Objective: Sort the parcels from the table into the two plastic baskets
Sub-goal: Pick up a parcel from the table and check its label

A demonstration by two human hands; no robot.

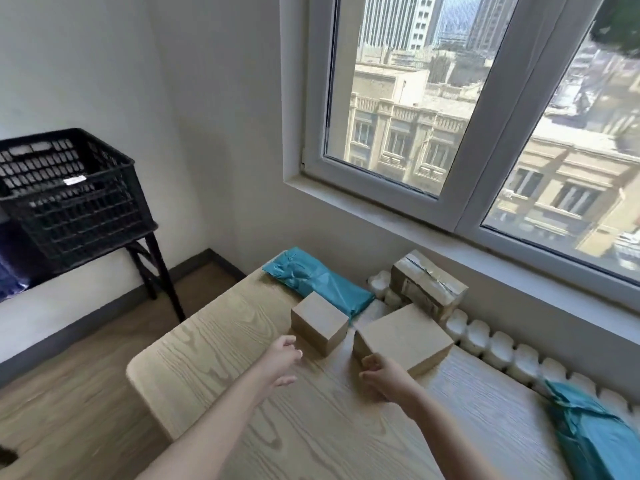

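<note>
a light wood-grain desk (214, 375) stands below a wide window (460, 109), a white radiator (491, 344) running along its far edge; to the left, a black plastic basket (69, 199) sits on a dark stand (156, 271) against the wall, with a white label visible inside it. on the desk, a teal mailer bag (315, 282) lies at the far left corner, a second teal bag (595, 441) at the right edge, a taped brown parcel (429, 289) sits on top of the radiator, a flat cardboard box (405, 337) and a small cardboard box (318, 323) stand side by side. the left hand (280, 358) hovers just short of the small box, fingers loose and holding nothing; the right hand (384, 375) touches the flat box's near corner, fingers curled, grip unclear
</note>
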